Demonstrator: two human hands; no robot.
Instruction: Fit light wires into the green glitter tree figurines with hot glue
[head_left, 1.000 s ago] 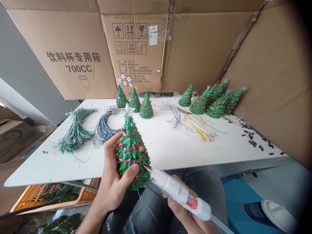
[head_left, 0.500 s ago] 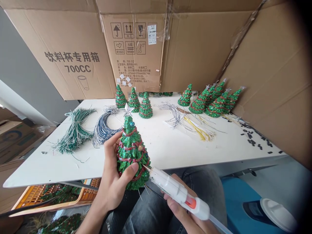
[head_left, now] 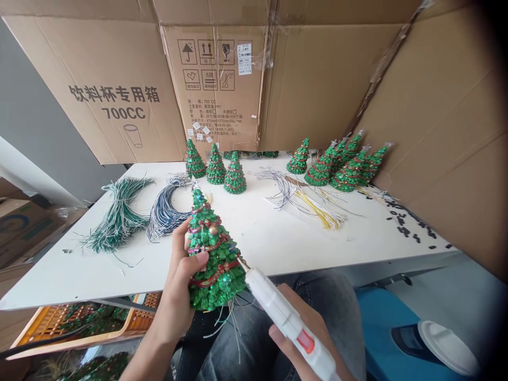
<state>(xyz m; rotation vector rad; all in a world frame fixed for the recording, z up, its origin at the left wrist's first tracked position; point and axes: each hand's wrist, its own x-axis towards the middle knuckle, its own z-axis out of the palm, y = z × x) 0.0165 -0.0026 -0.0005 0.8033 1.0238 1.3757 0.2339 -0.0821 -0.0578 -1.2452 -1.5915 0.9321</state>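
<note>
Left hand's grip is closed around a miniature Christmas tree at the tabletop's front edge; right hand's grip wraps a hot glue gun, nozzle right by the tree.

- From where I stand, room's bright, light soft and even; tabletop pale, shadows faint.
- Sparkly glints on held tree, 7 o'clock; shine on carton tape, 12.
- Dimmer around orange crate, 8 o'clock.
- Black fringe, 1 to 4 o'clock; white lid stretched, soft, at 4.
- Fine carton print mushy, 11.
</note>
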